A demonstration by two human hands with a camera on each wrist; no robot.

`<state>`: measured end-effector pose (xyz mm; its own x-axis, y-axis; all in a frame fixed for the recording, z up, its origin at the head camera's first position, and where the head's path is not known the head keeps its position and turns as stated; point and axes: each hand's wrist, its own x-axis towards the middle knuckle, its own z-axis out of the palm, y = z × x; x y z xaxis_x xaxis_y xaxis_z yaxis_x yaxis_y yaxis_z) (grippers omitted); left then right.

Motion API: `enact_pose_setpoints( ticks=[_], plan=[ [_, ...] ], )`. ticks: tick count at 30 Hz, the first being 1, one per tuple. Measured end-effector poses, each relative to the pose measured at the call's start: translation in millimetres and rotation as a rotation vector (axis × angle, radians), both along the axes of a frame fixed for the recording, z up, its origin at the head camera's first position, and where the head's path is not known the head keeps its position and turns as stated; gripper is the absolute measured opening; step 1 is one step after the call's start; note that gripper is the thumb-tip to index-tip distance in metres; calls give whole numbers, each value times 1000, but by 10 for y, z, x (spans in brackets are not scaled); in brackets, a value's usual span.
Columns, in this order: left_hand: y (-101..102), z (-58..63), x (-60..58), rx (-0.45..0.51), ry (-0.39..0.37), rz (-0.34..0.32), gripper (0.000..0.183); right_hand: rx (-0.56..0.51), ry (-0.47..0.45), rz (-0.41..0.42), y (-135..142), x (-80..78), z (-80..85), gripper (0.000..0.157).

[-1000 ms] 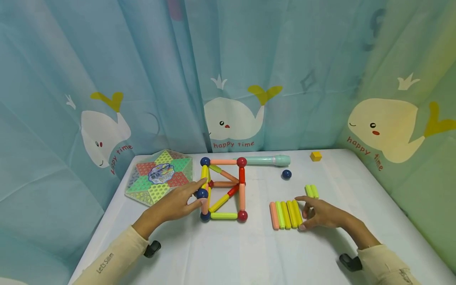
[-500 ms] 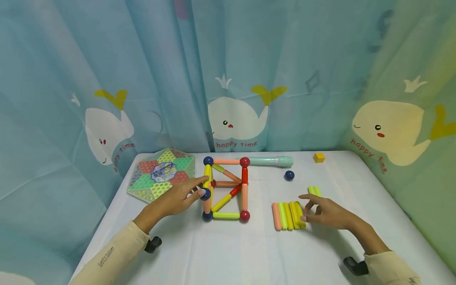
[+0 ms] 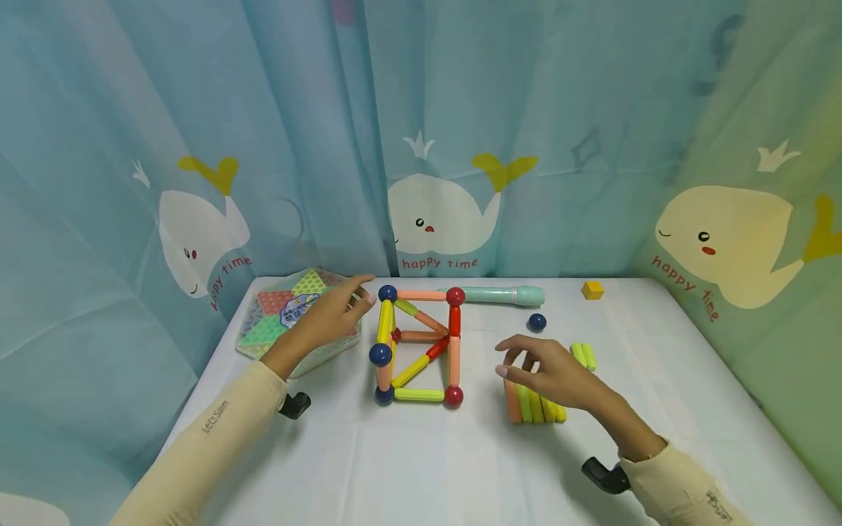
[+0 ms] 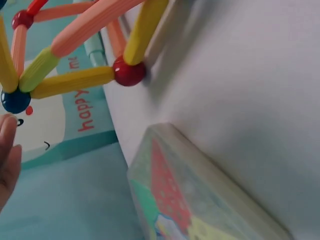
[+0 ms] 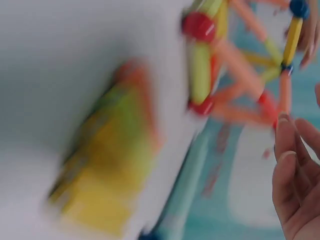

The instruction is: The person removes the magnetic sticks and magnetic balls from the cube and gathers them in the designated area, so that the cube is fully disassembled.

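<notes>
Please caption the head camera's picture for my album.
Left fingers beside a boxy frame of multicoloured rods and red and blue balls, right fingers above a row of orange, green, yellow rods.

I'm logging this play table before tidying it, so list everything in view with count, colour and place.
Table: 1, white-covered, foreground
Curtain: light blue-green, behind the table
Whale prints: at least 3, whitish with yellow-green tails, on the curtain
Ball-and-stick frame: 1, multicoloured, mid-table
Stick row: count unclear, partly hidden; orange, green, yellow; right of the frame
Short sticks: 2, light green, right of the row
Loose ball: 1, dark blue, behind the short sticks
Small block: 1, yellow, back right
Tube-shaped item: 1, pale green, behind the frame
Star-patterned box: 1, red, green and yellow, back left
Wrist devices: 2, black, at the cuffs
Sleeves: 2, cream, lower left and right
Left hand: 1, bare, beside the frame
Right hand: 1, bare, above the row
</notes>
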<state>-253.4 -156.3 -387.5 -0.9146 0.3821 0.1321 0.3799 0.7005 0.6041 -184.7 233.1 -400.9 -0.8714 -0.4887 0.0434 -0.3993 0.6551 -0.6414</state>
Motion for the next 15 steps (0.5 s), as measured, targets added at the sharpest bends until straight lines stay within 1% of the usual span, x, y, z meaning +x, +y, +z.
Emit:
enact_pose_setpoints(
  ticks=[3, 5, 7, 10, 13, 15],
  plan=[
    [36, 40, -132, -11, -50, 10, 52, -56, 9, 24, -362, -22, 74, 26],
    [64, 50, -194, -18, -87, 8, 53, -101, 15, 48, -603, -35, 100, 22],
    [90, 42, -242, -30, -105, 6, 52, -141, 9, 66, -832, -46, 104, 21],
    [123, 28, -288, -43, -122, 4, 52, -186, 8, 82, -1130, -69, 68, 25],
    [153, 17, -311, -60, -130, -12, 51, -221, 26, 66, -1351, -82, 10, 32],
    [167, 15, -322, -65, -130, -29, 52, -227, 41, 41, -1462, -93, -28, 36]
  ],
)
